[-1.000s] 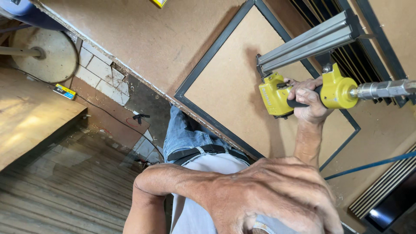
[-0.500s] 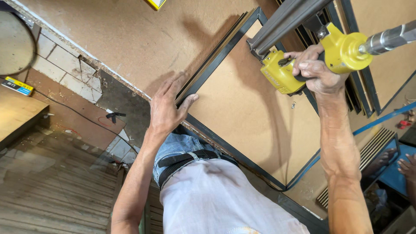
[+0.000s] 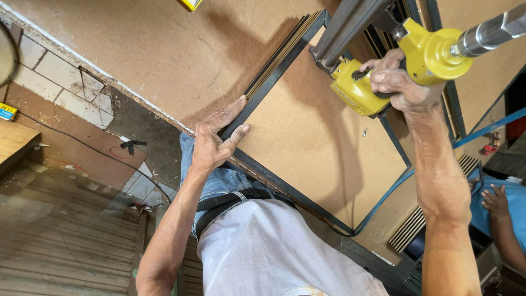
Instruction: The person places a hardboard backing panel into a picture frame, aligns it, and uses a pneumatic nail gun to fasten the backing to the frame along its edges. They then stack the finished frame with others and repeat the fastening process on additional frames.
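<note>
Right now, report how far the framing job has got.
Done, it seems: the board sits inside the dark frame. In hand: the left hand presses the frame's edge, and the right hand grips the yellow nailer at a corner. Left: fasteners are too small to see, so I can't tell.

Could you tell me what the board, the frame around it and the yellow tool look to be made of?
The board looks like hardboard or fibreboard: flat, matt brown, no grain. The frame under the left hand seems dark moulded strip, wood or plastic, ridged along its length; I cannot tell which. The yellow tool in the right hand has a glossy painted body, probably metal, with a bare grey metal rail.
</note>
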A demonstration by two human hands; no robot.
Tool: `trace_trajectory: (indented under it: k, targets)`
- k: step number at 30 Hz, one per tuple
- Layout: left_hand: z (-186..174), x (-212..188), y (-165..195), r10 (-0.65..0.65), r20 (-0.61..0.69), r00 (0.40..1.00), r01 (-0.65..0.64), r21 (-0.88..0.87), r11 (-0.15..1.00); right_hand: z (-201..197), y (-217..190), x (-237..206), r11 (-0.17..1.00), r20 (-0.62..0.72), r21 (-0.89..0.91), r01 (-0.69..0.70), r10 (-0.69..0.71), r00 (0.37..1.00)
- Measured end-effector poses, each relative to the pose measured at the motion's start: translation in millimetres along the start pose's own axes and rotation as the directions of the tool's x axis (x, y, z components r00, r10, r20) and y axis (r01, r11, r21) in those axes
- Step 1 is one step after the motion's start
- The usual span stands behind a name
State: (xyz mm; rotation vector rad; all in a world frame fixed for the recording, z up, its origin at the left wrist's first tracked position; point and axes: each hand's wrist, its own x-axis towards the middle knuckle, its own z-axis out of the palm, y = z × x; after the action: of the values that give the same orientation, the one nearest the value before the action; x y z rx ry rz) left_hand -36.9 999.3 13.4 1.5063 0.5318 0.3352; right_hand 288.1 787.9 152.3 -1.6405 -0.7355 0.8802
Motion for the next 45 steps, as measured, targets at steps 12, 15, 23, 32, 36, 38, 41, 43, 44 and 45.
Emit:
trace_trajectory:
  k: [12,15,23,32,36,38,41,43,44,45]
  targets:
    - [2,2,-14,0.078,-0.009,0.997,-0.078,-0.037,0.996,73,5,-67,0.991,0.075,0.094,-0.095,0.088,0.993]
    - [4,5,-16,0.098,-0.012,0.995,-0.099,-0.045,0.994,92,1,-71,0.987,0.053,0.105,-0.124,0.119,0.991]
    - [3,2,-22,0.091,-0.034,0.995,-0.093,-0.061,0.994,103,-6,-60,0.999,0.140,0.004,-0.038,0.037,0.989]
    - [-3,2,-1,0.125,-0.044,0.991,-0.121,0.070,0.990,110,-30,-68,0.999,0.172,-0.035,-0.026,0.032,0.985]
    - [-17,-19,11,0.450,0.303,0.840,-0.533,0.611,0.585,94,-32,-93,0.975,0.284,-0.181,0.127,-0.072,0.956]
    - [-16,-22,15,0.365,0.605,0.708,-0.700,0.534,0.473,84,-25,-99,0.952,0.413,-0.193,0.236,-0.139,0.900]
    - [-9,-19,18,0.367,0.659,0.657,-0.750,0.621,0.228,89,-37,-93,0.971,0.530,-0.136,0.195,-0.094,0.842]
    - [-8,-18,18,0.343,0.661,0.668,-0.743,0.620,0.253,113,-70,-82,0.965,0.578,-0.234,0.116,0.042,0.815]
    - [-8,-17,17,0.333,0.663,0.671,-0.741,0.615,0.268,130,-86,-72,0.956,0.598,-0.279,0.092,0.098,0.796]
    - [-9,-17,16,0.330,0.665,0.670,-0.742,0.606,0.286,149,-114,-70,0.932,0.479,-0.360,0.046,0.142,0.866]
